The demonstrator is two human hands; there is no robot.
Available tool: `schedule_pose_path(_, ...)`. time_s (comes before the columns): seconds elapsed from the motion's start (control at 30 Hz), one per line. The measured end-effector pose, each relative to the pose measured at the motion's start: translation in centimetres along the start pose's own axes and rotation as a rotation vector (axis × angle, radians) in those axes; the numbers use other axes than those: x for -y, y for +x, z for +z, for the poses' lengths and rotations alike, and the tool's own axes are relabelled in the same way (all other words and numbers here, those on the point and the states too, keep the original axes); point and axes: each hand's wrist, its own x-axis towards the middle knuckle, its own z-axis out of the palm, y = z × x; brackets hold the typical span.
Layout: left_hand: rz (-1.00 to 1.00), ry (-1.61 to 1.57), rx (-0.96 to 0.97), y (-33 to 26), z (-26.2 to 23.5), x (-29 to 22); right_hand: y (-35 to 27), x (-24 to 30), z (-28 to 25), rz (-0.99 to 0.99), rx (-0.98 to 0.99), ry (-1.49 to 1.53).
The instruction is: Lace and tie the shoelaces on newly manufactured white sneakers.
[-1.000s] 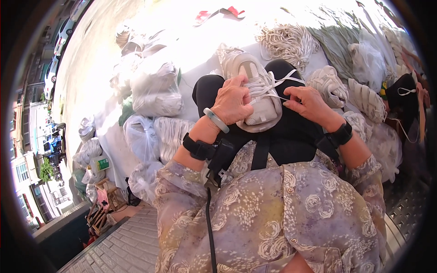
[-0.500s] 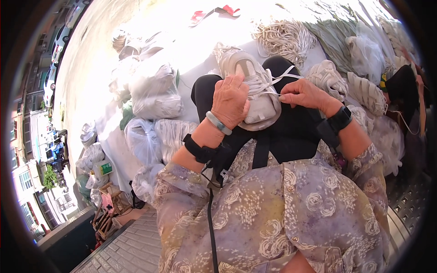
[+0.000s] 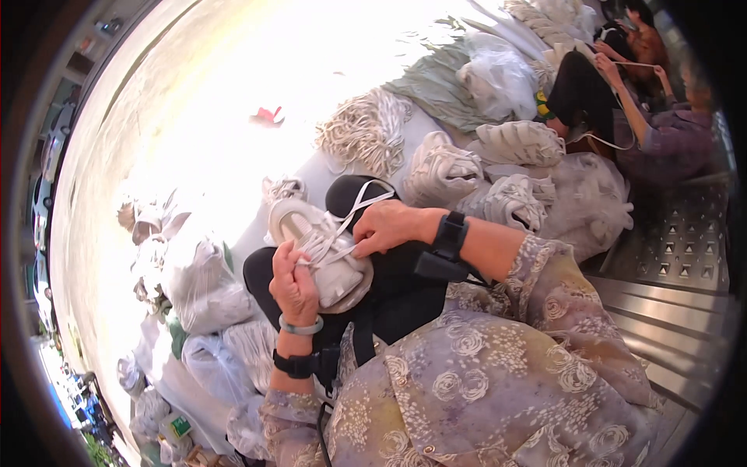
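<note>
A white sneaker (image 3: 323,253) lies on my lap, over black trousers. My left hand (image 3: 294,282) grips its near side, thumb up by the laces, with a pale green bangle and a black band on the wrist. My right hand (image 3: 387,226) pinches a white shoelace (image 3: 359,204) that loops up from the shoe's eyelets. A black band sits on the right wrist too. My floral sleeves fill the lower part of the view.
Clear plastic bags of white shoes (image 3: 194,280) are piled at my left. Bundles of white laces (image 3: 366,128) and more sneakers (image 3: 443,167) lie ahead. Another person (image 3: 650,128) sits at the upper right, pulling a lace. A ribbed metal step (image 3: 685,327) is at my right.
The camera has swung, so the scene sits tilted and lower left. My right hand has moved from the shoe's right side across to the laces at its middle.
</note>
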Motion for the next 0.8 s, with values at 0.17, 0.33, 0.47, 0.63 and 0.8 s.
schedule_pose_path(0.17, -0.353, -0.373, 0.199, -0.5, -1.9, 2.0, 0.8, -0.1, 1.2, -0.081, -0.093, -0.065)
schedule_pose_path(0.33, -0.287, -0.366, 0.284, 1.3, -2.4, -0.1, 0.6, -1.1, 1.0, -0.035, -0.082, -0.035)
schedule_pose_path(0.47, -0.157, -0.137, 0.305, 1.7, -3.3, -0.1, 0.4, -0.9, 0.9, -0.147, -0.150, -0.041)
schedule_pose_path(0.63, 0.057, 0.270, 0.373, 1.4, -4.0, -0.8, 1.2, -1.0, 0.0, -0.098, -0.100, 0.113)
schedule_pose_path(0.8, 0.301, 0.563, 0.344, 0.8, -3.1, 0.4, 0.9, -1.2, 0.7, -0.223, -0.211, -0.008)
